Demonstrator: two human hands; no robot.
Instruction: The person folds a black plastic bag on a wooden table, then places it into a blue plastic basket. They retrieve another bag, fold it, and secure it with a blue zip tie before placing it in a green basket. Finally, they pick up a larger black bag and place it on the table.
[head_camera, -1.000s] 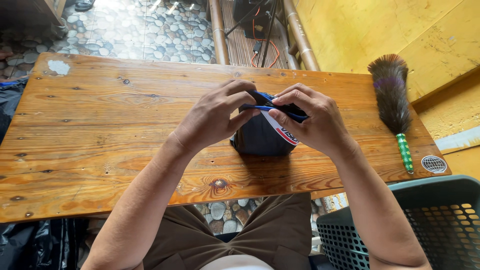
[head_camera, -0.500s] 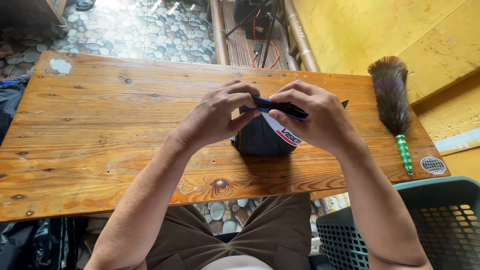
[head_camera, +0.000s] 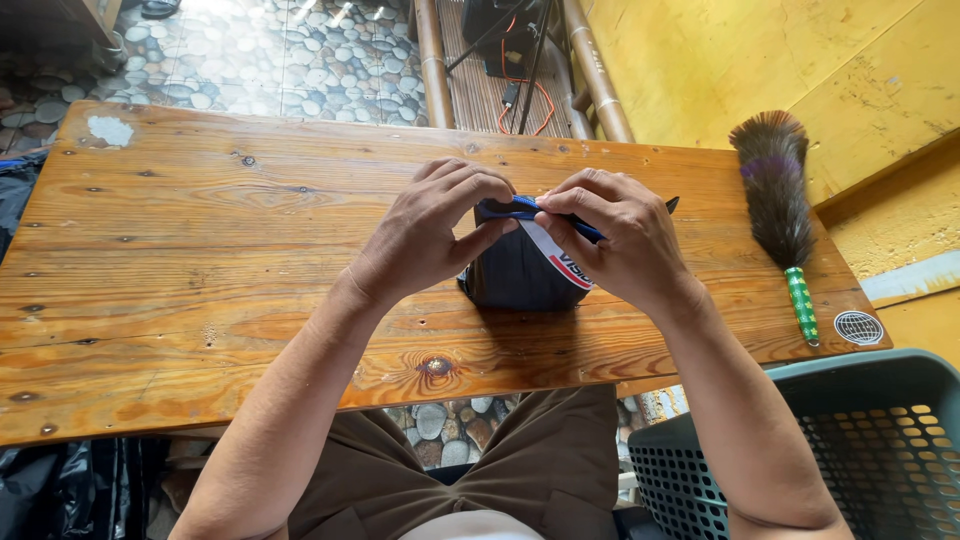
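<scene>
Pinching blue waistband (head_camera: 520, 206) of dark folded garment (head_camera: 512, 275) – left hand (head_camera: 425, 235) at 9 o'clock, right hand (head_camera: 620, 240) at 3 o'clock, both closed on it. Looking soft, light, floppy – gripping at band edge likely best.

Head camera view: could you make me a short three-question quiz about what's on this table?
1. True or false: both hands grip the dark folded garment.
2. What lies on the wooden table at the person's right side? A) feather duster B) hammer C) cup
3. What stands beside the table at the lower right?

Key:
1. True: the left hand and right hand pinch its blue top edge.
2. A, the feather duster.
3. A grey-green plastic basket.
</scene>
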